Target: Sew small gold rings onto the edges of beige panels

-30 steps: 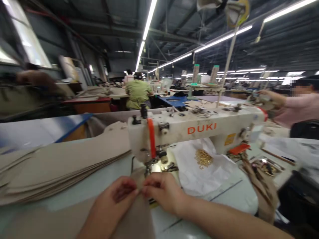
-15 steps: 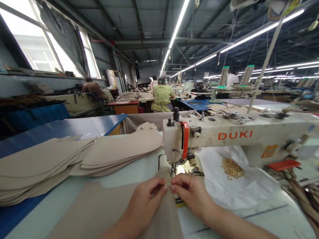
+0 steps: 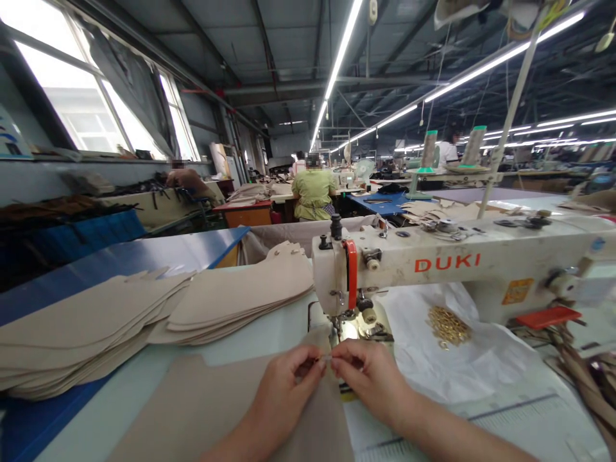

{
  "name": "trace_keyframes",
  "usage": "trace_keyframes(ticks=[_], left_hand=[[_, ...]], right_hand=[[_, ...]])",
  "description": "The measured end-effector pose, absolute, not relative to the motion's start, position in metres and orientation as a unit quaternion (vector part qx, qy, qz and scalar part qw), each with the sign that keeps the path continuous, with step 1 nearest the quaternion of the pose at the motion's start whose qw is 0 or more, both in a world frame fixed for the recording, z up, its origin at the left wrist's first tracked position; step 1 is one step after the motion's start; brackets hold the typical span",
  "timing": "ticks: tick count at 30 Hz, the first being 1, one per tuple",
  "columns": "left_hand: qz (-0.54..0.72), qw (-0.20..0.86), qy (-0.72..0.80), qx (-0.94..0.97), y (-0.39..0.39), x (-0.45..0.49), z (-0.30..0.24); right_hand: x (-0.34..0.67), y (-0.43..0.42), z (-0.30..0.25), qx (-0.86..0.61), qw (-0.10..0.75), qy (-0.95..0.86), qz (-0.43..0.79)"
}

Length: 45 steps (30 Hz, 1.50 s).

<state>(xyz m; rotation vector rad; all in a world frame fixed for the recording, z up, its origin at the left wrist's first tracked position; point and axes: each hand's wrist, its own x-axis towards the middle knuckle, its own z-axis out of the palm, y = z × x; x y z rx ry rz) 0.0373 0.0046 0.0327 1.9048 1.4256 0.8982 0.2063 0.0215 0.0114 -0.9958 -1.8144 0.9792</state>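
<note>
Left hand and right hand pinch one tiny piece, too small to identify

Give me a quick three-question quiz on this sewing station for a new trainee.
1. True or false: the heap of small gold metal rings lies on the crumpled white plastic sheet.
2. Which orange word is on the white sewing machine? A) JUKI B) DUKI C) SINGER
3. Fill in: the left hand and right hand pinch the flat beige fabric panel just before the machine's ____.
Key: 1 true; 2 B; 3 needle.
</note>
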Motion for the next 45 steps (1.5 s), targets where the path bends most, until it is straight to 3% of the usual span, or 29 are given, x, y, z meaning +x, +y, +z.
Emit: trace_keyframes(ticks=[10, 19, 33, 45], left_hand=[[0.281, 0.335, 0.516, 0.736, 0.010, 0.029, 0.047], [0.268, 0.029, 0.473, 0.839, 0.014, 0.008, 0.013], [0.264, 0.059, 0.470, 0.841, -0.009, 0.006, 0.009], [0.315, -0.079, 0.363, 0.873, 0.008, 0.036, 0.017]], right_hand=[[0.206, 0.020, 0.013, -0.422, 0.400, -0.718, 0.383], [0.207, 0.025, 0.011, -0.454, 0.380, -0.683, 0.429], [0.191, 0.043, 0.034, -0.518, 0.233, -0.630, 0.530], [0.191, 0.054, 0.040, -0.518, 0.146, -0.656, 0.529]])
